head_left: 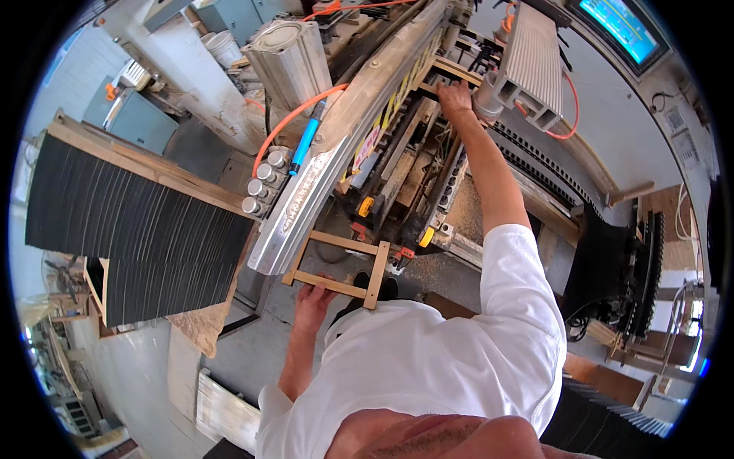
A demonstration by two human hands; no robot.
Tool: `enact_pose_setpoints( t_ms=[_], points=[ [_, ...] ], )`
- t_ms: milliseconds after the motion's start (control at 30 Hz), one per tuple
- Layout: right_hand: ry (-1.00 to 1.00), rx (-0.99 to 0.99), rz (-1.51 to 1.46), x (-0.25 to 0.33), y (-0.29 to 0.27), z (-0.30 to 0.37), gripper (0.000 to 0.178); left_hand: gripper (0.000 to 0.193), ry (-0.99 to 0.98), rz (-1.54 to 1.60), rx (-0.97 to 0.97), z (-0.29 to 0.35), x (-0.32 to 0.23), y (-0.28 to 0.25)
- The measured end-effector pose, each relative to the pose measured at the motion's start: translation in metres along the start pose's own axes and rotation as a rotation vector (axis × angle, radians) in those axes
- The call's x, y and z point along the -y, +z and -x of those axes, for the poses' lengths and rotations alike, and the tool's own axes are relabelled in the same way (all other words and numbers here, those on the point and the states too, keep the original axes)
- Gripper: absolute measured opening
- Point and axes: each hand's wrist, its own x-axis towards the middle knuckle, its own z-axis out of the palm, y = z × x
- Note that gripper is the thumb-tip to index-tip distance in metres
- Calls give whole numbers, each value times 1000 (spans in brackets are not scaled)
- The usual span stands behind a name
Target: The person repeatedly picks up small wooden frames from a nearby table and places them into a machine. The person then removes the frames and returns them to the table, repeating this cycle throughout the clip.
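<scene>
My left hand [310, 306] grips the near rail of a small light-brown wooden frame [336, 285], holding it in front of my body beside the machine's end. The frame has two rails and two side pieces, with an open middle. My right arm stretches far forward over the machine bed. There my right hand [454, 99] is closed at the edge of a second wooden frame [459, 70], which lies under the machine's beam. The hand partly hides that frame, and the fingertips are hard to see.
A long metal beam [306, 191] with a blue marker [307, 141] crosses the machine. Silver cylinders [531, 61] and orange air hoses [284, 126] surround it. Stacked dark panels [138, 214] stand at left. A lit screen [618, 29] hangs at the far right. Sawdust covers the bed.
</scene>
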Motion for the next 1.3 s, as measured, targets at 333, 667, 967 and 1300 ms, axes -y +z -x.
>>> enact_pose_setpoints(
  t_ms=[333, 667, 967, 1300],
  points=[
    [-231, -54, 244, -21, 94, -64, 20, 26, 86, -74, -252, 9, 30, -37],
    [-69, 178, -99, 3, -25, -26, 10, 27, 50, -39, -291, -1, 61, -60],
    [-134, 103, -55, 7, 40, -52, 15, 26, 29, -30, -326, 3, 70, -69],
    [-108, 74, -184, 16, 53, -51, 15, 26, 71, -125, -420, -4, 71, -50]
  ],
)
